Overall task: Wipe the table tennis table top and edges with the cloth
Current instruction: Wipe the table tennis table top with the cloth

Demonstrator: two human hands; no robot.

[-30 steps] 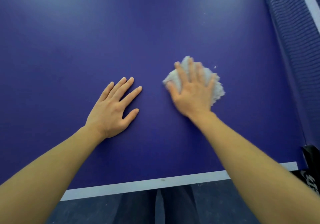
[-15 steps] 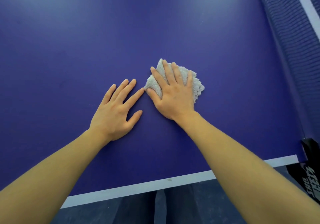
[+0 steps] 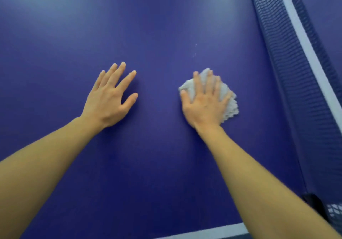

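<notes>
Landmark: the net point(image 3: 303, 83), running up the right side of the view.

Nearest: white edge line point(image 3: 209, 232) of the table top point(image 3: 148, 26), a short strip showing at the bottom, ending short of the net's post end. Both bare forearms cross it and reach out over the blue surface.

Middle ground, far from the net: left hand point(image 3: 109, 98) flat on the blue, palm down, fingers spread wide, holding nothing. Reads as a brace for the lean.

Middle ground, nearer the net: right hand point(image 3: 205, 103) spread flat, pressing the cloth point(image 3: 229, 105) onto the table top. The cloth is white, bunched, and peeks out past the fingertips and on the net side of the palm. It is near the net but not touching it; a band of bare blue lies between. Slight blur on the fingers and cloth, so likely mid-stroke.

Beyond the hands: a few pale specks point(image 3: 194, 53) on the blue, just past the cloth and away from the net. The rest of the far surface looks plain, with soft glare.

Judgement: step in hand is wiping the open top, this half. Edges not yet reached. The next move calls for carrying the cloth forward over the specks under steady palm pressure, then working the band beside the net without snagging the mesh.
</notes>
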